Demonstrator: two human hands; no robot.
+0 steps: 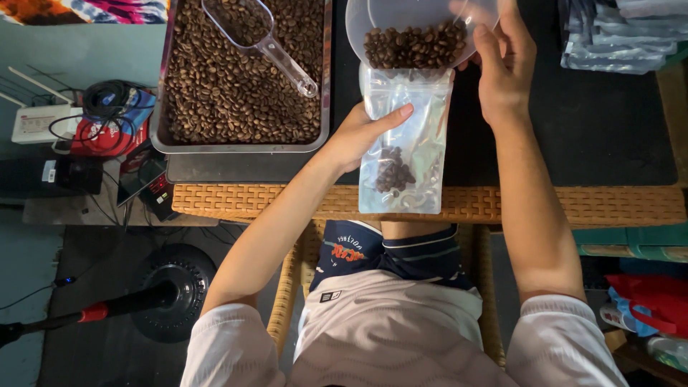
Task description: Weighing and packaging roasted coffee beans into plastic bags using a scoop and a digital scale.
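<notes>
At the wicker table's edge (573, 204), left hand (358, 132) grips pouch (405, 143), right hand (505, 61) grips bowl (380, 18).

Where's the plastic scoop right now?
In the head view, upper left of centre: the clear scoop lies on the beans in the metal tray, left of the tilted bowl.

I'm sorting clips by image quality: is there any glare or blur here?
Head view: sharp overall; soft glare on the clear pouch held by the left hand and on the bowl in the right hand; the floor below lies dim.
</notes>
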